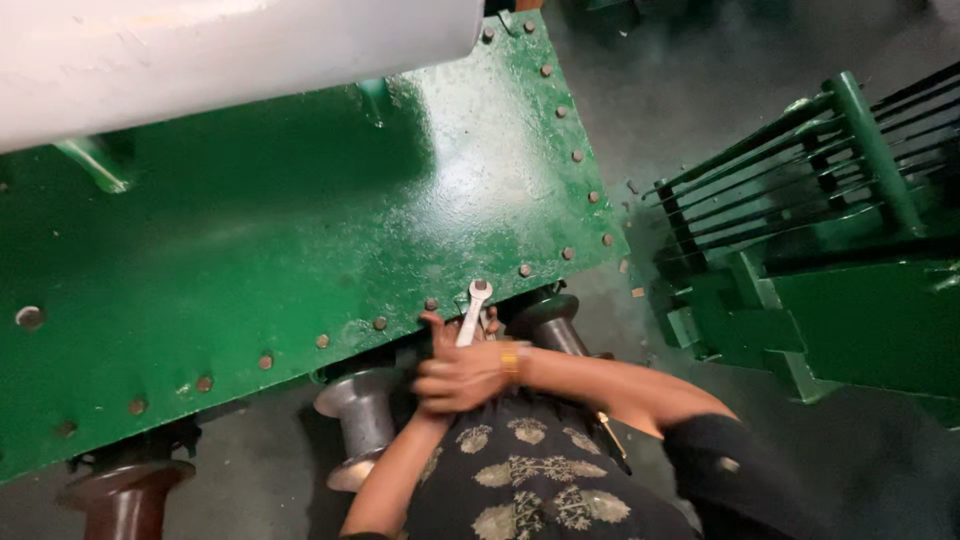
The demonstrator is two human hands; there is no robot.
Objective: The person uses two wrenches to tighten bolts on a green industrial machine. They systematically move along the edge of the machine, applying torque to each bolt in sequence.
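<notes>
A: Status at the cover edge?

B: Spanner [473,312] sits on a bolt [480,286] in the edge row of the green cover [300,230], about 5 o'clock of the panel. Handle runs back toward 6 o'clock into the hands.

A: Grip?

B: Right hand [465,375] is on top, fingers curled shut around the lower handle. Left hand [440,330] is under or beside it; only a thumb and part of the palm show, so I can't tell if its fingers are closed on the handle or just bracing.

A: How to do it well?

B: My read: seat the jaw fully on the bolt head before loading, since a half bite likely rounds it. Keep the handle flat to the cover, not tilted up. Pull in a smooth arc, no jerks. Both hands are stacked close to the lip, so a slip would send knuckles into the neighbouring bolts at 3 and 9 o'clock.

A: Anything in the way?

B: Grey insulator [360,415] and dark one [550,320] just below the edge, close to the forearms. Swing room looks tight, so short strokes and reseat each time. Green radiator [800,180] at 3 o'clock is well apart.
</notes>
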